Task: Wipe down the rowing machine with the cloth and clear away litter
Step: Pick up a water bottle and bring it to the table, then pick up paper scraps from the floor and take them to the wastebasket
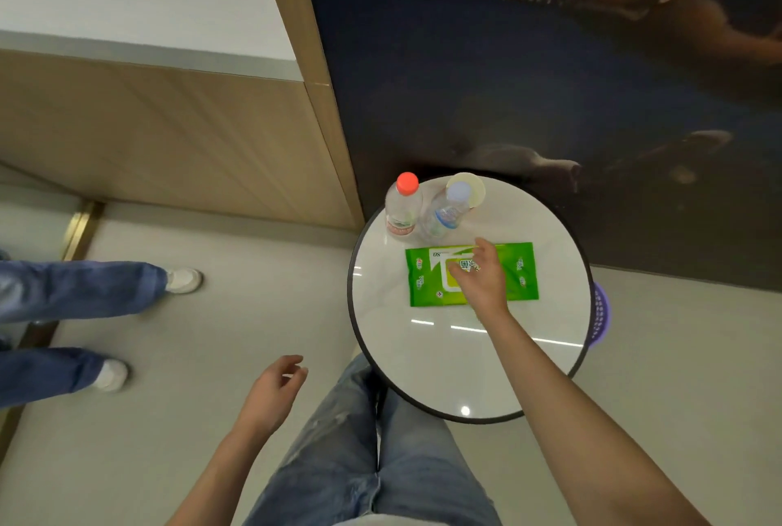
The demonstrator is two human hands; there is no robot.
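Table: the round white glossy table with a dark rim stands under the right hand, to the right of the left hand.
Wipes: the flat green plastic wipe pack lies on the table, under the right hand's fingers.
Bottles: the clear plastic bottle with a red cap and the clear plastic bottle with a pale blue cap stand side by side beyond the right hand, at the table's far edge.
Cup: the cream paper cup stands just behind the blue-capped bottle.
Basket: the purple plastic basket sits right of the right hand, partly under the table.

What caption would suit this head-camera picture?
Right hand reaches onto a green wipes pack on a round table beside two bottles.
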